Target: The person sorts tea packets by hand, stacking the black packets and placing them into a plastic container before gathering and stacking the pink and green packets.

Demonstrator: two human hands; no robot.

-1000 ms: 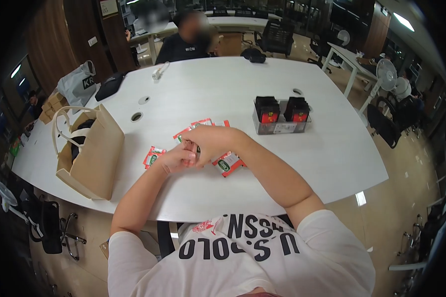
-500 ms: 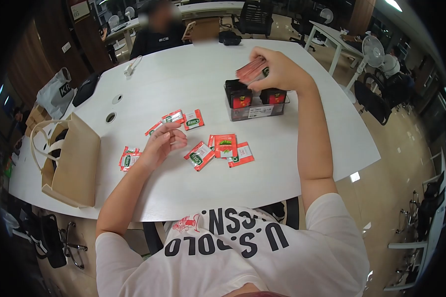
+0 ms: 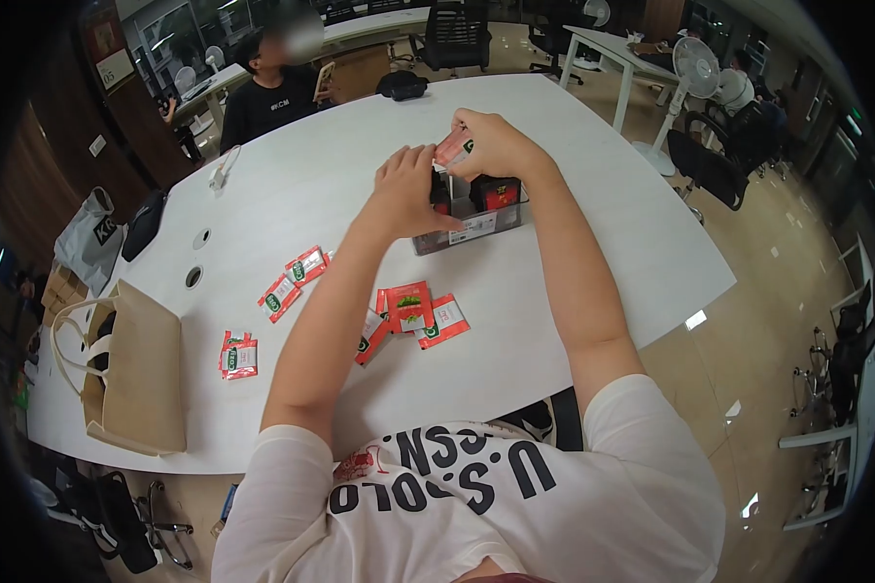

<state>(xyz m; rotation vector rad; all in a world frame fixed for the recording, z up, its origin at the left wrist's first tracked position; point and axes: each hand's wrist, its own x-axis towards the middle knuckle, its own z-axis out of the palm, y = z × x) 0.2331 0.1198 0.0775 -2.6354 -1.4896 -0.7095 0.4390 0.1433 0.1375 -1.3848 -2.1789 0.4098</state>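
My right hand (image 3: 503,146) is closed on a stack of red-and-white tea sachets (image 3: 453,148), held just above a clear plastic box (image 3: 478,229). My left hand (image 3: 403,196) wraps around the left end of this box, its thumb across the front; its other fingertips are partly hidden. Black-and-red sachets (image 3: 500,193) stand in the right part of the box, and dark ones show beside my left hand. Nearer me lies a loose group of red tea sachets (image 3: 410,307), partly covered by my left forearm. More sachets (image 3: 281,295) lie left of that forearm.
A small pile of sachets (image 3: 239,356) lies near a beige tote bag (image 3: 151,374) at the table's left. A white plug with a cable (image 3: 220,177) and a black pouch (image 3: 402,85) sit farther back. Across the table, a person (image 3: 267,107) holds a phone.
My left hand has moved from above the loose sachets to the box. My right hand has lowered the sachet stack towards the box. The head view has shifted.
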